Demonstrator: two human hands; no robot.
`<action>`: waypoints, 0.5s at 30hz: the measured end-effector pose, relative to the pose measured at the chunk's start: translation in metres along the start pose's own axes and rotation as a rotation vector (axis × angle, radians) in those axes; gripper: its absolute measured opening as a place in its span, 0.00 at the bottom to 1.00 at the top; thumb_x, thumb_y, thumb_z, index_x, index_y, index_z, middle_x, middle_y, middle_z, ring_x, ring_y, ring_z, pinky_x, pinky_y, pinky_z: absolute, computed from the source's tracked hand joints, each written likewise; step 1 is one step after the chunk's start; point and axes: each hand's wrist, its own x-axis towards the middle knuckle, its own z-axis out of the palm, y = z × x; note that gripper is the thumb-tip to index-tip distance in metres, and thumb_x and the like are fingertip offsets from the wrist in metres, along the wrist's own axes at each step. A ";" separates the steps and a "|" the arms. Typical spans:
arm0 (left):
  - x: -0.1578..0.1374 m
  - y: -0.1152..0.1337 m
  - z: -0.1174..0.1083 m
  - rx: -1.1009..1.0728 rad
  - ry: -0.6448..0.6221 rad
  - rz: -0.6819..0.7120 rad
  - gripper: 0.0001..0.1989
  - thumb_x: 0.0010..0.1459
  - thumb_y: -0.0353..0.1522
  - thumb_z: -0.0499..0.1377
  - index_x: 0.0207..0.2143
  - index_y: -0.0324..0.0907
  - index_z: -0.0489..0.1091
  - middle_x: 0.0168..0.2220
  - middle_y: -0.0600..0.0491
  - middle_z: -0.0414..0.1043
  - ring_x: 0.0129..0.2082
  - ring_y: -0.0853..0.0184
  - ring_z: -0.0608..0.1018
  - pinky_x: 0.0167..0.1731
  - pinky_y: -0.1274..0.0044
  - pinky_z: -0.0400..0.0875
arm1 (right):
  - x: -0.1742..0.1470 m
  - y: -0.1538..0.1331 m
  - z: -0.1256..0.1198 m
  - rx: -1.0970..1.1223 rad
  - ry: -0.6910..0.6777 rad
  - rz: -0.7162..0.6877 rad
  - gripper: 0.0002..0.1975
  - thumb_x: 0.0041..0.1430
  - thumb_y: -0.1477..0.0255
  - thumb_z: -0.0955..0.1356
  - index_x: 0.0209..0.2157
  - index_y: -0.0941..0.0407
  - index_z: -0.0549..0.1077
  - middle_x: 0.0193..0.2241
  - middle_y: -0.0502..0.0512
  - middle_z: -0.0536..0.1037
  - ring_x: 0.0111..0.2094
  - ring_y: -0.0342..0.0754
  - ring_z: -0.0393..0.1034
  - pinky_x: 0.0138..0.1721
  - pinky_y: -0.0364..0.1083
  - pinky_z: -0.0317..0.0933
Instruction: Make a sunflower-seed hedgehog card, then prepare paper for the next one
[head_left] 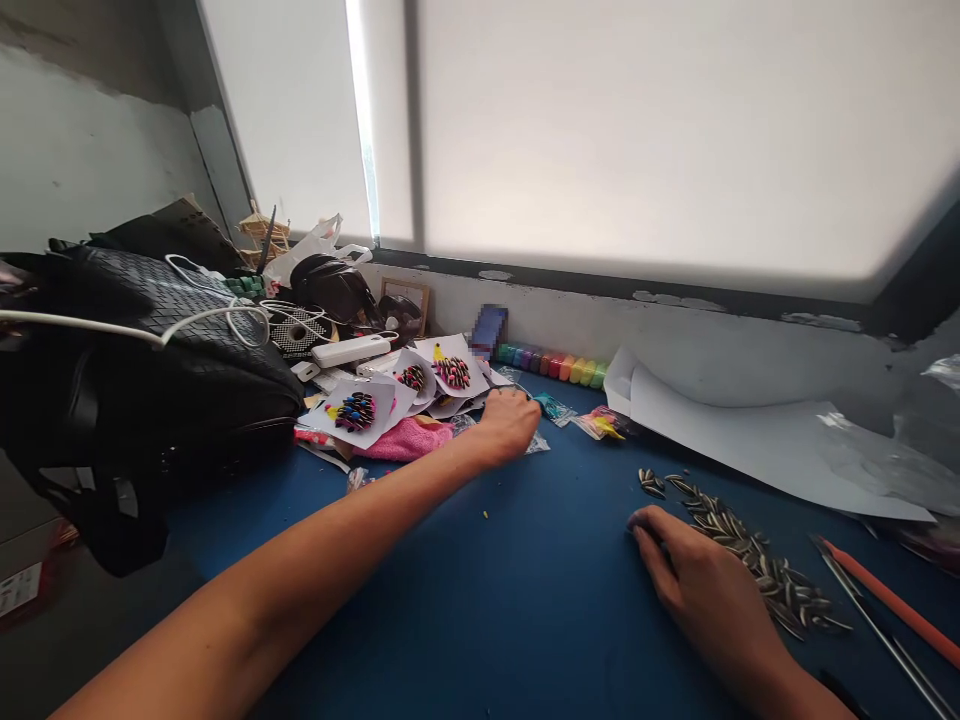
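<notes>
My left hand [510, 425] is stretched out over the far side of the blue table, its fingers curled closed and turned away from me, so whatever they hold is hidden. Clear plastic bags [538, 443] lie beside it. To its left are white paper pieces bearing hedgehog-like figures of clay and dark seeds, among them one with blue dots [355, 411] and one with pink dots [453, 373]. My right hand [697, 575] rests on the table, thumb and forefinger close together with dark fingertips; anything between them is too small to name. Striped sunflower seeds [731, 525] lie right beside it.
A black bag [150, 370] fills the left side, with white cables across it. Coloured clay tubs [555, 363] line the wall. Curled white paper [720, 430] lies at the back right, an orange tool [892, 595] at the right edge. A pink cloth [405, 440] lies under the papers.
</notes>
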 end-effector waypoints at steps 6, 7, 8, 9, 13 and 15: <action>0.006 -0.015 0.004 0.008 -0.005 -0.009 0.18 0.66 0.38 0.58 0.54 0.39 0.68 0.53 0.45 0.70 0.48 0.61 0.76 0.47 0.64 0.74 | -0.002 0.000 0.001 0.007 0.003 -0.030 0.15 0.63 0.62 0.58 0.32 0.50 0.72 0.30 0.54 0.83 0.28 0.52 0.79 0.28 0.48 0.68; 0.007 -0.013 0.003 0.003 0.012 0.012 0.18 0.66 0.38 0.58 0.54 0.40 0.68 0.53 0.45 0.69 0.49 0.61 0.76 0.47 0.64 0.74 | -0.002 0.001 0.001 0.005 0.004 -0.033 0.14 0.63 0.62 0.58 0.32 0.50 0.72 0.30 0.54 0.83 0.28 0.52 0.79 0.27 0.48 0.68; 0.008 -0.011 0.003 -0.004 0.026 0.039 0.17 0.66 0.38 0.58 0.54 0.40 0.68 0.53 0.45 0.69 0.49 0.61 0.75 0.48 0.63 0.74 | -0.001 0.001 0.001 0.003 0.008 -0.036 0.14 0.63 0.63 0.58 0.32 0.50 0.72 0.30 0.54 0.83 0.28 0.52 0.79 0.27 0.48 0.68; 0.010 -0.008 0.002 -0.012 0.035 0.070 0.17 0.66 0.38 0.58 0.54 0.40 0.68 0.53 0.45 0.69 0.49 0.61 0.75 0.48 0.63 0.74 | -0.001 0.001 0.001 -0.001 0.011 -0.038 0.14 0.63 0.63 0.58 0.31 0.50 0.72 0.30 0.54 0.83 0.28 0.52 0.79 0.27 0.48 0.68; 0.023 0.008 0.009 -0.062 0.009 0.183 0.17 0.66 0.38 0.58 0.54 0.39 0.68 0.52 0.46 0.70 0.48 0.61 0.76 0.47 0.64 0.74 | -0.001 0.001 0.001 -0.014 0.020 -0.046 0.14 0.64 0.63 0.58 0.32 0.50 0.71 0.29 0.54 0.82 0.29 0.53 0.79 0.27 0.47 0.67; 0.030 0.014 0.014 -0.081 -0.003 0.212 0.17 0.66 0.38 0.58 0.54 0.39 0.68 0.52 0.46 0.70 0.48 0.61 0.76 0.46 0.64 0.75 | -0.002 0.000 0.001 -0.018 0.018 -0.048 0.14 0.65 0.64 0.58 0.32 0.50 0.71 0.29 0.53 0.82 0.28 0.52 0.79 0.27 0.47 0.67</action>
